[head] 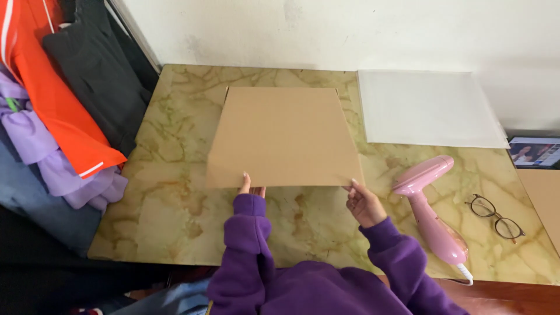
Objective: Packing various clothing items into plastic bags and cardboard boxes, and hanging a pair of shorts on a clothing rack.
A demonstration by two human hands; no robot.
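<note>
Head view: a flat brown cardboard sheet (284,137) lies in the middle of the marbled table (175,216), its far edge toward 12 o'clock near the wall (326,29) and its near edge raised slightly at 6 o'clock. The left hand (252,188), in a purple sleeve (248,245), pinches the near edge a little left of centre, thumb on top and fingers curled under. The right hand (363,203) grips the near right corner, fingers closed round the edge with one fingertip showing on top. Both hands are touching the cardboard and stand apart from each other along that edge.

At 3 o'clock from the right hand, just beside it, lies a pink steamer (430,204), its head pointing toward 1 o'clock. Past it at 3 o'clock rest glasses (494,217). At 1 o'clock from the cardboard a white sheet (429,108) lies flat by the wall. At 9 o'clock clothes (58,111) are piled, orange, lilac and dark, overlapping the table's left side.
</note>
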